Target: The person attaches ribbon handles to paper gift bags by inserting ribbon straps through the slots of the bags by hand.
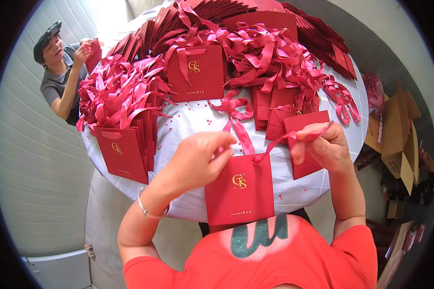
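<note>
Right hand [329,147]: thumb and fingers closed in a pinch on a pink ribbon [278,142], which runs down to the top edge of a red paper gift bag [238,204]. Left hand [195,159]: fingers curled above that bag's upper left corner; whether ribbon is gripped cannot be told. A silver-coloured bangle [146,208] sits on the left wrist. With the gift bag as clock centre, it lies at the worktop's near edge, before the person's torso; the right hand is at 2 o'clock, the left between 10 and 11. Just beyond the right hand, a second red bag [302,171] rests on the white-covered worktop [183,123]. Between 9 and 10 stands a row of red bags [123,156], topped toward 10 by a ribbon heap [120,94]. At 11, a red bag with a ribbon handle [202,82] faces the person; a larger ribbon tangle [270,53] lies between 12 and 1. Outermost, a co-worker [58,72] at 10 holds a red item; an opened cardboard carton [395,137] is between 2 and 3.
</note>
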A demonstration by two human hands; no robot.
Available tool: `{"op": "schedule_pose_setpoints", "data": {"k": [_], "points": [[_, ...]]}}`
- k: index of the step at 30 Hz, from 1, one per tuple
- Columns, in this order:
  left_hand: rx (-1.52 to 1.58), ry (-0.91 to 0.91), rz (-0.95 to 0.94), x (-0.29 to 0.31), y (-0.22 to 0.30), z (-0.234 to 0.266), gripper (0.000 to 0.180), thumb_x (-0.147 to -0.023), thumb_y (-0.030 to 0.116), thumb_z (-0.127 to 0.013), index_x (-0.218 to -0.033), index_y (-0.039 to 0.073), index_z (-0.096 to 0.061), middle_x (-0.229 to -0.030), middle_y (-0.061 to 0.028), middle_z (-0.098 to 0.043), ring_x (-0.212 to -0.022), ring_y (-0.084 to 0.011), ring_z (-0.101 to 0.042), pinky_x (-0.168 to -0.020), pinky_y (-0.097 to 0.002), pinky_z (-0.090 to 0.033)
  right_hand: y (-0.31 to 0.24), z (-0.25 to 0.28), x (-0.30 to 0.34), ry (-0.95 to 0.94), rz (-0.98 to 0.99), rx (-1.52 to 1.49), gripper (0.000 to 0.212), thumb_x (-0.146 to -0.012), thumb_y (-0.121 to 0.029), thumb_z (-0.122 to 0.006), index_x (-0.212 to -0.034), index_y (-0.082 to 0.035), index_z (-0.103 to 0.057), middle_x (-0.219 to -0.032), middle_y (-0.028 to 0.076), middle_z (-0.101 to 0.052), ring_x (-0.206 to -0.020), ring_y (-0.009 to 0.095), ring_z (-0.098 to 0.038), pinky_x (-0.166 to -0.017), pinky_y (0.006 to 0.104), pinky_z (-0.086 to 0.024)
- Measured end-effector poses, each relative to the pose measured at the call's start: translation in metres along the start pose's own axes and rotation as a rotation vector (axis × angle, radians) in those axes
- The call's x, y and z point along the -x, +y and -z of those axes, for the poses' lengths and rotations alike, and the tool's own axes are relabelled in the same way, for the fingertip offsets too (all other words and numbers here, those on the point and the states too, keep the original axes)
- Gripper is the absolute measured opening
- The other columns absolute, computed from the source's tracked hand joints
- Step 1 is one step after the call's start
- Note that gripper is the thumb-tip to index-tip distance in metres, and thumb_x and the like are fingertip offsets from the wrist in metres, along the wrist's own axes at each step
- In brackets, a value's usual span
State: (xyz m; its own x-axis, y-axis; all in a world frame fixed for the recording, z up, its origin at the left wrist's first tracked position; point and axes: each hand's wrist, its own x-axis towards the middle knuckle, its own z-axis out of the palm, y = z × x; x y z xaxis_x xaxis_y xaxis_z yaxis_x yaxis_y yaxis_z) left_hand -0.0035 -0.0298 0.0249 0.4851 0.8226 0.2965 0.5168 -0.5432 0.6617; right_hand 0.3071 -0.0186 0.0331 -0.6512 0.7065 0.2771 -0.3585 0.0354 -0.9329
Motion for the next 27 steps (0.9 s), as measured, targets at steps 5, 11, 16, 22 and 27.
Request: {"op": "schedule_pose_setpoints", "data": {"k": [5,11,16,22,27], "points": [[-0.244,-0.018,-0.073,0.034,0.005,0.005,0.022,-0.077,0.012,-0.072,-0.095,0.002,-0.062,-0.090,-0.0134,-0.065,-0.083,-0.0335,-0.063,-0.075,-0.0425,-0.050,-0.012,-0.017,-0.004,0.141,0.131,0.539,0.004,-0.092,-0.002,-0.064,-0.089,0.000,-0.063,-0.121,0.021,-0.060,-0.104,0.022,-0.063,-0.082,0.0313,-0.055],[-0.317,-0.036,0.023,0.039,0.004,-0.003,0.033,-0.072,0.011,-0.078,-0.101,0.003,-0.065,-0.097,-0.0120,-0.063,-0.083,-0.0317,-0.063,-0.075,-0.0391,-0.051,-0.009,-0.032,-0.028,0.223,0.035,0.120,0.003,-0.091,0.004,-0.063,-0.090,0.002,-0.062,-0.105,0.021,-0.068,-0.099,0.024,-0.068,-0.085,0.0338,-0.056],[-0.312,-0.043,0.080,0.038,0.005,-0.006,0.034,-0.073,0.015,-0.079,-0.101,0.003,-0.065,-0.097,-0.0130,-0.063,-0.087,-0.0318,-0.062,-0.077,-0.0401,-0.050,-0.012,-0.037,-0.031,0.199,0.098,0.087,0.004,-0.091,0.007,-0.062,-0.089,0.004,-0.061,-0.097,0.020,-0.069,-0.089,0.023,-0.069,-0.079,0.0342,-0.058],[-0.330,-0.017,-0.036,0.026,0.014,-0.021,0.039,-0.075,0.016,-0.078,-0.107,0.000,-0.064,-0.109,-0.0177,-0.063,-0.104,-0.0347,-0.059,-0.091,-0.0439,-0.045,-0.020,-0.060,-0.001,-0.141,0.086,0.549,0.011,-0.079,0.003,-0.075,-0.082,0.001,-0.064,-0.082,0.013,-0.071,-0.079,0.026,-0.072,-0.069,0.0326,-0.057],[-0.270,-0.117,-0.120,0.001,0.004,-0.031,0.047,-0.081,0.014,-0.072,-0.122,-0.003,-0.057,-0.125,-0.0219,-0.059,-0.115,-0.0375,-0.056,-0.101,-0.0438,-0.043,-0.002,-0.073,0.016,-0.235,0.044,0.483,0.010,-0.079,0.004,-0.075,-0.085,0.001,-0.067,-0.088,0.015,-0.072,-0.080,0.027,-0.072,-0.067,0.0322,-0.056]]}}
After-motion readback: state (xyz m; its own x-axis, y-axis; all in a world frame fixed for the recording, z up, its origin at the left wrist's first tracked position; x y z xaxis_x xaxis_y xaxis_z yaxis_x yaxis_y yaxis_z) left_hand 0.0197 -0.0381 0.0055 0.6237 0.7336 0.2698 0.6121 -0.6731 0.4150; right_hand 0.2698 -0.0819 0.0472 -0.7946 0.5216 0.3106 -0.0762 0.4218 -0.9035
